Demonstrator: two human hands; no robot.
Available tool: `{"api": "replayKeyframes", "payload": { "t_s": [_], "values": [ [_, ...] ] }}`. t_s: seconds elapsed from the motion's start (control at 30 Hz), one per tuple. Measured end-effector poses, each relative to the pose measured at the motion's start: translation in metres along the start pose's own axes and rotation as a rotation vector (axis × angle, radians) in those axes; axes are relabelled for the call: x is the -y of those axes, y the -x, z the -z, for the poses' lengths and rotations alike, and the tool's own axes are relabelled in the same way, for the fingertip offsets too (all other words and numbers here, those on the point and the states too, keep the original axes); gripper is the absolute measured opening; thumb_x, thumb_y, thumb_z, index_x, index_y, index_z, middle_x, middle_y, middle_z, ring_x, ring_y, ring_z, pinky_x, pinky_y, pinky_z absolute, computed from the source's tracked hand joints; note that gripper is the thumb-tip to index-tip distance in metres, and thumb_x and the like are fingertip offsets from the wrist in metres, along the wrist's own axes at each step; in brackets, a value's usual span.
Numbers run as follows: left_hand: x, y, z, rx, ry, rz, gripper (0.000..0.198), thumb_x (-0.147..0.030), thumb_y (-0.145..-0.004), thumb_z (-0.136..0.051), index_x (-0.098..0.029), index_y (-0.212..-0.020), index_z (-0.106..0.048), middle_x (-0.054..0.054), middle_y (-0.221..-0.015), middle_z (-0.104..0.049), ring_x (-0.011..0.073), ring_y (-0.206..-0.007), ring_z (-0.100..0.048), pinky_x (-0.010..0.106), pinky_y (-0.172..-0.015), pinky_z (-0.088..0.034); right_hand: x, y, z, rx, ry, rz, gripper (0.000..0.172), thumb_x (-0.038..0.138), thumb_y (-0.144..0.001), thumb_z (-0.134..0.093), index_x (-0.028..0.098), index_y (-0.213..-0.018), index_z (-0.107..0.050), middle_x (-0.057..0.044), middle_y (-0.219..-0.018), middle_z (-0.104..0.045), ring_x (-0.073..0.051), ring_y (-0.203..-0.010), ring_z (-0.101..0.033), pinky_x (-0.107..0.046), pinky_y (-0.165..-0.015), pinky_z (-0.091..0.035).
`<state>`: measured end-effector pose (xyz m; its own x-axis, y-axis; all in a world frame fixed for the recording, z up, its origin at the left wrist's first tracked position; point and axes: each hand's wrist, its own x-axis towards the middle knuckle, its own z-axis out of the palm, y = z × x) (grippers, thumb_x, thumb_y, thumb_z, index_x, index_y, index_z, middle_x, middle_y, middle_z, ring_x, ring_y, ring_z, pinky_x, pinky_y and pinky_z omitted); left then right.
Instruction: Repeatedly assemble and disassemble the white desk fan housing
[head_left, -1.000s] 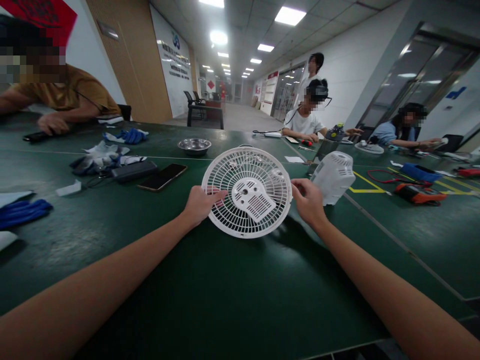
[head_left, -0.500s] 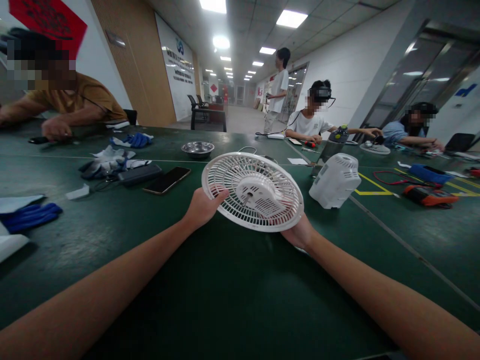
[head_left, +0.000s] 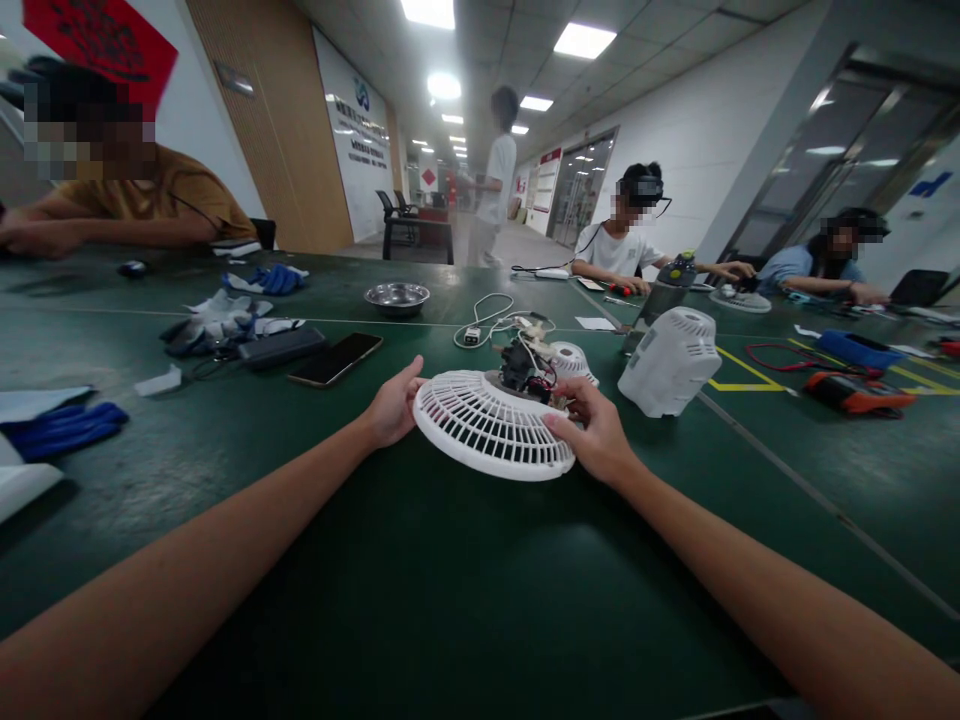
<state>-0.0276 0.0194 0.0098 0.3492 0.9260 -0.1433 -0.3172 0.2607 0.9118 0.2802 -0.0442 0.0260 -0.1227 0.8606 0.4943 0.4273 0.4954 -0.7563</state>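
Note:
A white round fan grille lies nearly flat on the green table, gripped at both sides. My left hand holds its left rim, fingers curled on the edge. My right hand holds the right rim, fingers wrapped over the top. Behind the grille sits a small black motor with red and white wires and a white cable. A white fan housing stands just to the right.
A black phone, a dark case, gloves and a steel bowl lie at left and behind. Blue gloves are far left. An orange meter sits at right. Other people sit around the table; one walks in the hallway.
The grille went from facing me upright to tilted, then down flat on the table. My right hand moved from beneath it to its right rim. The motor and wires now show behind it.

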Motion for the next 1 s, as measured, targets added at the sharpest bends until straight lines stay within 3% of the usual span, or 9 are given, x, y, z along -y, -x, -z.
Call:
{"api": "replayKeyframes", "payload": {
  "t_s": [0.2,0.33,0.43,0.53,0.63,0.73,0.83,0.93,1.0],
  "values": [
    [0.000,-0.001,-0.007,-0.040,-0.045,0.040,0.016,-0.022,-0.092,-0.065,-0.012,-0.095,-0.077,0.013,-0.096,-0.079,0.0194,-0.081,-0.075,0.031,-0.082,-0.060,-0.001,-0.003,0.005,0.176,0.297,0.137,0.046,0.058,-0.078,-0.076,0.025,-0.106,-0.062,-0.006,-0.104,-0.069,-0.025,-0.089,-0.064,-0.041,-0.082,-0.052],
    [-0.002,0.000,-0.014,-0.129,-0.129,0.056,0.015,-0.024,-0.090,-0.068,-0.012,-0.087,-0.076,0.012,-0.090,-0.078,0.0161,-0.073,-0.073,0.030,-0.074,-0.060,0.005,-0.005,0.009,0.285,0.373,0.199,0.055,0.060,-0.077,-0.077,0.025,-0.117,-0.062,-0.011,-0.121,-0.067,-0.031,-0.108,-0.063,-0.051,-0.097,-0.050],
    [-0.002,0.001,-0.018,-0.167,-0.157,0.041,0.017,-0.028,-0.089,-0.071,-0.012,-0.084,-0.076,0.009,-0.083,-0.077,0.0146,-0.069,-0.071,0.028,-0.069,-0.059,0.006,-0.006,0.014,0.303,0.311,0.188,0.055,0.057,-0.079,-0.077,0.026,-0.121,-0.060,-0.011,-0.124,-0.066,-0.031,-0.109,-0.064,-0.052,-0.099,-0.050],
    [0.000,0.000,-0.016,-0.166,-0.189,0.029,0.020,-0.031,-0.087,-0.074,-0.013,-0.082,-0.076,0.008,-0.080,-0.076,0.0136,-0.066,-0.070,0.027,-0.067,-0.057,0.001,-0.009,0.021,0.245,0.197,0.207,0.043,0.050,-0.088,-0.069,0.026,-0.122,-0.058,-0.009,-0.121,-0.067,-0.029,-0.109,-0.064,-0.048,-0.095,-0.052],
    [0.003,-0.002,-0.013,-0.145,-0.220,0.016,0.020,-0.034,-0.085,-0.076,-0.013,-0.084,-0.076,0.006,-0.077,-0.074,0.0123,-0.063,-0.068,0.026,-0.063,-0.055,-0.014,-0.016,0.028,0.043,0.260,0.209,0.040,0.045,-0.090,-0.064,0.026,-0.125,-0.057,-0.011,-0.126,-0.064,-0.030,-0.115,-0.061,-0.050,-0.098,-0.050],
    [0.004,-0.003,-0.012,-0.132,-0.245,-0.017,0.017,-0.032,-0.085,-0.075,-0.015,-0.087,-0.075,0.004,-0.074,-0.073,0.0112,-0.060,-0.065,0.025,-0.059,-0.052,-0.035,-0.025,0.033,-0.111,0.395,0.148,0.061,0.042,-0.082,-0.072,0.025,-0.136,-0.052,-0.014,-0.136,-0.060,-0.035,-0.122,-0.057,-0.056,-0.101,-0.047],
    [0.005,-0.004,-0.011,-0.149,-0.276,-0.032,0.015,-0.032,-0.085,-0.074,-0.017,-0.087,-0.074,0.003,-0.075,-0.072,0.0116,-0.060,-0.065,0.025,-0.058,-0.051,-0.053,-0.031,0.033,-0.090,0.422,0.037,0.082,0.042,-0.074,-0.078,0.023,-0.145,-0.044,-0.016,-0.136,-0.059,-0.037,-0.123,-0.057,-0.059,-0.104,-0.045],
    [0.005,-0.005,-0.011,-0.169,-0.292,-0.041,0.014,-0.031,-0.084,-0.073,-0.017,-0.081,-0.072,0.001,-0.071,-0.069,0.0113,-0.057,-0.063,0.024,-0.056,-0.050,-0.061,-0.034,0.032,-0.067,0.389,-0.113,0.094,0.041,-0.065,-0.083,0.021,-0.147,-0.042,-0.014,-0.122,-0.067,-0.035,-0.109,-0.064,-0.058,-0.100,-0.047],
    [0.005,-0.006,-0.010,-0.175,-0.293,-0.053,0.013,-0.029,-0.083,-0.073,-0.017,-0.079,-0.071,0.000,-0.069,-0.068,0.0109,-0.056,-0.062,0.024,-0.055,-0.049,-0.060,-0.036,0.030,-0.121,0.277,-0.239,0.094,0.041,-0.061,-0.083,0.022,-0.144,-0.044,-0.009,-0.106,-0.071,-0.032,-0.096,-0.068,-0.056,-0.094,-0.051]
  ]
}}
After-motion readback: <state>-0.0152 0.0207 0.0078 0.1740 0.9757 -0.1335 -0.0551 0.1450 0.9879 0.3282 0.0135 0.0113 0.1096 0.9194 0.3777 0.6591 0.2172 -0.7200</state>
